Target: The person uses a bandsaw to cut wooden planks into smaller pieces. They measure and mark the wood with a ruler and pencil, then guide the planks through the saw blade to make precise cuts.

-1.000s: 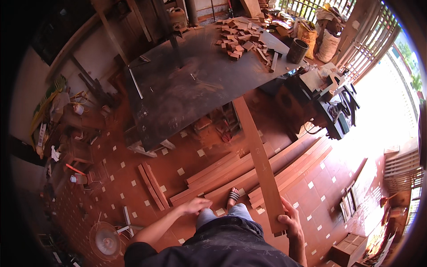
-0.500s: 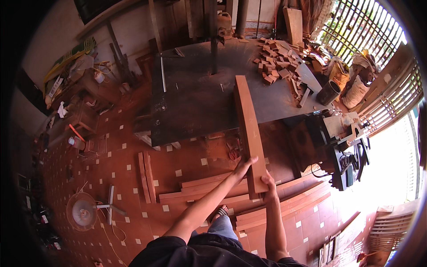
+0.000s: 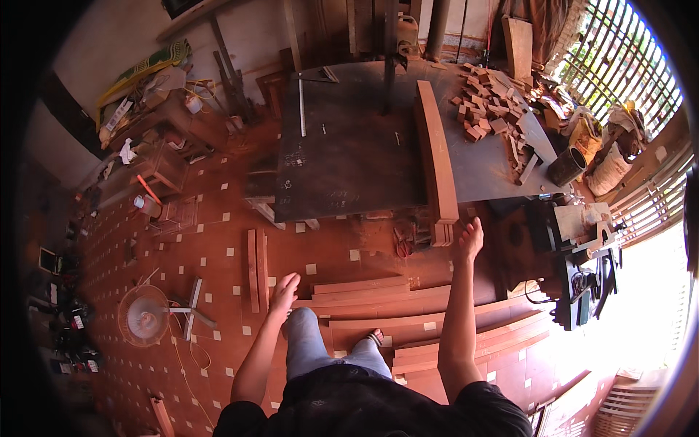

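A long reddish wooden beam (image 3: 435,153) lies lengthwise on the dark tabletop (image 3: 349,167), its near end jutting past the front edge. That end looks layered, as if more than one piece lies together. My right hand (image 3: 471,239) is just right of this end, apart from it, with fingers loosely spread and nothing held. Lower and to the left, my left hand (image 3: 285,293) hangs empty above the floor near my knee, fingers stretched out. Below it and ahead, two short beams (image 3: 257,269) lie side by side on the tiles.
Long planks (image 3: 393,297) and more beams (image 3: 473,342) lie across the floor by my feet. A black machine (image 3: 571,255) stands at the right. Cut wooden blocks (image 3: 488,102) are heaped on the table's far right. A fan (image 3: 145,315) with its cord is at the left.
Both hands have let go of the wooden beam, which now rests on the tabletop. My left hand has dropped down to the left, and the whole view has shifted.
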Tool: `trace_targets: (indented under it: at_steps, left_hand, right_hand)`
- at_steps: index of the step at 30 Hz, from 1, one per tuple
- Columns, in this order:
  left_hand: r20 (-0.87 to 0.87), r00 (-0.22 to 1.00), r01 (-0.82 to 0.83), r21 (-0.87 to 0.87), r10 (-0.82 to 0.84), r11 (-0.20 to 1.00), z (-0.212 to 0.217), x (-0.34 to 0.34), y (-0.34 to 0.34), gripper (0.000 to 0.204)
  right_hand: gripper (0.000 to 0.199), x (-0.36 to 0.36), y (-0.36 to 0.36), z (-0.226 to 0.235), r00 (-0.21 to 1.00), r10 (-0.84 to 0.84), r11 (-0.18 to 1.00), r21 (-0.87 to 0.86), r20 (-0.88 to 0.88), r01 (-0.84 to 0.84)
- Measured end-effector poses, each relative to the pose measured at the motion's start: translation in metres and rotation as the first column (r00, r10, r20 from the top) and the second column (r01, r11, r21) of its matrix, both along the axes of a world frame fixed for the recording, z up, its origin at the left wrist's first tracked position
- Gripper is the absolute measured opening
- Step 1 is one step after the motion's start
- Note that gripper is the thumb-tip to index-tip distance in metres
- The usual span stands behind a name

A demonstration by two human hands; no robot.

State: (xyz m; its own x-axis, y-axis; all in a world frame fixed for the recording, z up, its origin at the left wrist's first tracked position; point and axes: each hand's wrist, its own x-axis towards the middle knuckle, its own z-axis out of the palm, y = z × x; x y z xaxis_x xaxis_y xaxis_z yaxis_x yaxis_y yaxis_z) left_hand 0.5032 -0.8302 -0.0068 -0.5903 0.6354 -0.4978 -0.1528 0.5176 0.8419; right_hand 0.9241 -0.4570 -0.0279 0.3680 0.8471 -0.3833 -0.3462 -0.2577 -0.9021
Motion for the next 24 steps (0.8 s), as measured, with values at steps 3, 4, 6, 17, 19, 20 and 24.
trace_targets:
  at_steps: [3,4,6,17,19,20,24]
  left_hand:
    - [-0.088,0.975,-0.218,-0.166,0.206,0.962,0.000,-0.051,-0.043,0.041]
    - [-0.066,0.984,-0.176,-0.227,0.165,0.958,-0.003,-0.080,-0.049,0.058]
    - [-0.066,0.990,-0.135,-0.285,0.121,0.949,-0.012,-0.129,-0.047,0.079]
    - [-0.890,0.415,0.651,0.146,-0.188,0.745,-0.017,-0.255,0.395,0.047]
    - [-0.958,0.185,0.823,0.030,-0.217,0.567,-0.005,-0.276,0.459,0.054]
    - [-0.962,0.056,0.878,-0.080,-0.266,0.473,-0.006,-0.312,0.483,0.063]
    - [-0.880,-0.385,0.923,-0.372,-0.278,-0.098,-0.010,-0.332,0.556,0.072]
  right_hand:
    - [0.054,0.006,-0.062,-0.035,0.949,-0.300,0.949,-0.133,-0.099,0.287]
    - [0.047,0.001,-0.085,-0.056,0.952,-0.292,0.942,-0.198,-0.095,0.270]
    - [0.036,-0.019,-0.130,-0.085,0.961,-0.256,0.922,-0.324,-0.100,0.212]
    - [0.042,-0.311,-0.158,-0.022,0.958,0.260,0.926,-0.249,-0.122,-0.283]
    - [0.053,-0.361,-0.150,-0.038,0.931,0.344,0.904,-0.224,-0.123,-0.364]
    - [0.059,-0.390,-0.139,-0.033,0.895,0.404,0.879,-0.193,-0.187,-0.437]
    - [0.059,-0.458,-0.142,-0.051,0.943,0.010,0.897,-0.414,-0.333,-0.156]
